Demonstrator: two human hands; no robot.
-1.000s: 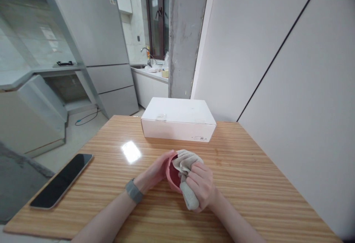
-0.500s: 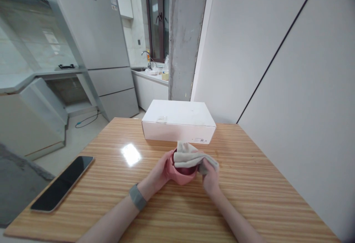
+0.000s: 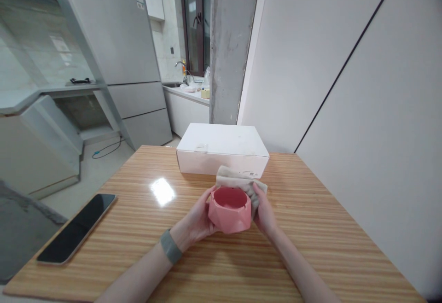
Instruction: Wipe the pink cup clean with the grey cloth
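Note:
My left hand (image 3: 198, 218) is closed on the left side of a pink faceted ashtray (image 3: 229, 220), holding it just over the table. Its round opening faces up and towards me, with a small notch in the rim. A beige cloth (image 3: 238, 181) is bunched in my right hand (image 3: 265, 213), whose fingers are closed on it. The cloth lies along the far rim and the right side of the ashtray. Part of the cloth is hidden behind the ashtray, as are some fingertips.
A white box (image 3: 223, 148) stands on the wood-grain table (image 3: 311, 238), just beyond my hands. A dark phone (image 3: 78, 229) lies near the left edge. Past the table are a fridge (image 3: 113, 40) and a sink counter (image 3: 186, 100); a white wall (image 3: 362, 132) rises on the right.
The cloth has come out of the ashtray's opening and moved to its far and right outer side. The ashtray has turned, so its opening and front facets show more fully.

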